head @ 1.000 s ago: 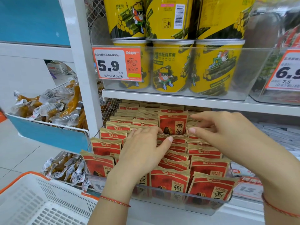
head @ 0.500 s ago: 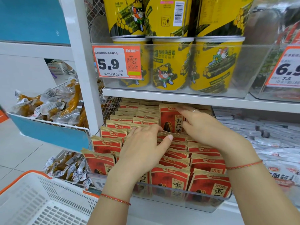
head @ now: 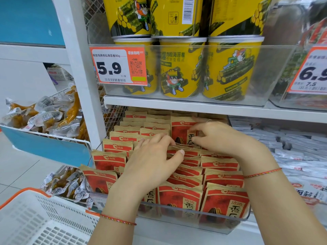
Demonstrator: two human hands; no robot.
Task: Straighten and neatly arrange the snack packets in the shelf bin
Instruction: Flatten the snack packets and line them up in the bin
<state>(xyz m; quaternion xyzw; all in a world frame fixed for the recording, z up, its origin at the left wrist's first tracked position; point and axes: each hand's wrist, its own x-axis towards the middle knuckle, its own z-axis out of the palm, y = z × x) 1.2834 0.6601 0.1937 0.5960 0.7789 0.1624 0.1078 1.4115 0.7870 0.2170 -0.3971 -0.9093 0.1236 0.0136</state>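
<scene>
The right hand (head: pixel 223 138) curls its fingertips (head: pixel 195 129) around the raised packet (head: pixel 182 131), pinching its right edge just right of frame centre; that packet stands upright with its long axis vertical and its printed face toward the camera, higher than its neighbours. The left hand (head: pixel 152 165) lies with fingers fairly straight and spread, pressing flat on the tops of the middle row, thumb (head: pixel 177 155) stretched right across a packet edge. The snack packets (head: pixel 178 197), red and tan, stand in three rows running front to back in the clear shelf bin (head: pixel 194 221), which fills the lower centre of the frame; most lean slightly back, faces forward. Compared with half a second ago, the right hand has drawn nearer, its fingers now bent over the raised packet's edge instead of reaching past its top, while the left hand has stayed put. A white shelf board (head: pixel 194 106) above carries yellow tubs (head: pixel 180 68) in a clear tray with a 5.9 price tag (head: pixel 116 66). At left, a wire rack (head: pixel 53 137) holds clear-wrapped snacks, and a white basket (head: pixel 35 218) with an orange rim sits at lower left over a pale tiled floor (head: pixel 21 167).
</scene>
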